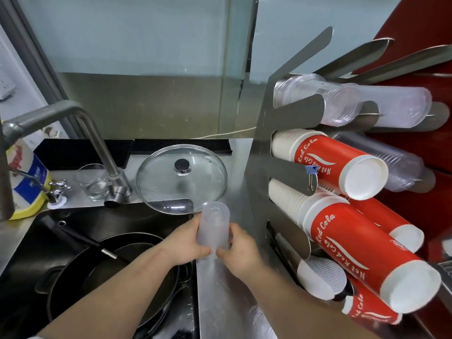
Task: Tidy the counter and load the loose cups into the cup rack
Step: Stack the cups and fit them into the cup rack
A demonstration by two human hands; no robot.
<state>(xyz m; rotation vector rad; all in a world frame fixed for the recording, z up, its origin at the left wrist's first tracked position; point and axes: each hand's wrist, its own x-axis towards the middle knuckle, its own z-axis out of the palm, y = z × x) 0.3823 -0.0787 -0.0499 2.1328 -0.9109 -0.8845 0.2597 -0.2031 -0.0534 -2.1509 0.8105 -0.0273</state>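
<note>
Gripping a frosted stack of plastic cups from both sides: left hand curled round its lower left flank, right hand curled round the lower right, thumbs nearly meeting below. Held upside down, closed bottom uppermost, just left of the cup rack and above the steel counter. Probably clamped two-handed to keep the nested cups from sliding apart and to square them up before feeding them in.

Inside the cup rack, lying on their sides, bases pointing outward, clear cups along the top row, red paper cups in the rows below, likely so one can be drawn off at a time. At the foot of the rack, a white textured stack, slot apparently part filled.

Left of the rack, resting flat on the counter: a glass lid. Farther left, a drinking glass beside the tap, and pans down in the sink, likely awaiting washing.
</note>
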